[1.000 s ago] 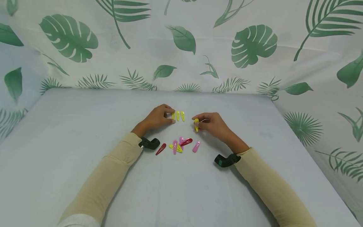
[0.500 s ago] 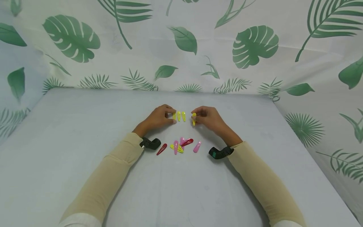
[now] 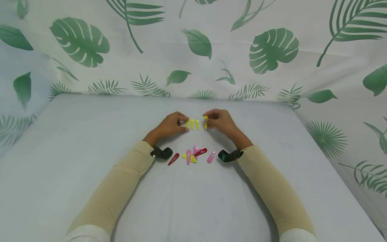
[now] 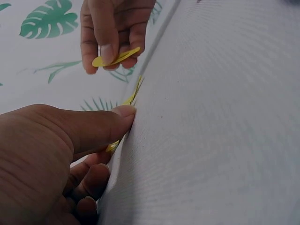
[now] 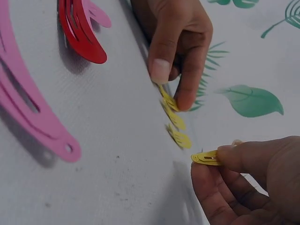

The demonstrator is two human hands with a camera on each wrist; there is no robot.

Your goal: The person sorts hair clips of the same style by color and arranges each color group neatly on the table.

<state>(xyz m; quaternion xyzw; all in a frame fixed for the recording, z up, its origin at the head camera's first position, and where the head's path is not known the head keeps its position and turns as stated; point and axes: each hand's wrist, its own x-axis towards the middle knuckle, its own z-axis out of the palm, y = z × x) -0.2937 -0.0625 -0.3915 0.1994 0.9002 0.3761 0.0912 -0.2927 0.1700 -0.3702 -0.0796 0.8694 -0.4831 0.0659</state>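
Observation:
Three yellow snap hair clips stand in a short upright row on the table. My left hand (image 3: pixel 170 126) holds the leftmost clip (image 3: pixel 187 124) between thumb and index finger at its two ends. Just right of it lie the middle clip (image 3: pixel 191 124) and the right clip (image 3: pixel 197 124), untouched. My right hand (image 3: pixel 223 121) pinches another yellow hair clip (image 5: pixel 206 158) between thumb and fingers, a small gap to the right of the row. In the left wrist view, that held clip (image 4: pixel 117 57) is raised off the cloth.
Nearer me lies a loose group: a red clip (image 3: pixel 173 159), a pink clip (image 3: pixel 188 157) crossing a yellow clip (image 3: pixel 194 160), another red clip (image 3: pixel 200 152) over a pink one, and a separate pink clip (image 3: pixel 211 157). A leaf-printed curtain (image 3: pixel 121 67) hangs behind the white-covered table (image 3: pixel 193 201).
My right hand has moved away from me and slightly left with its yellow hair clip, coming level with the row. My left hand stays on the leftmost clip.

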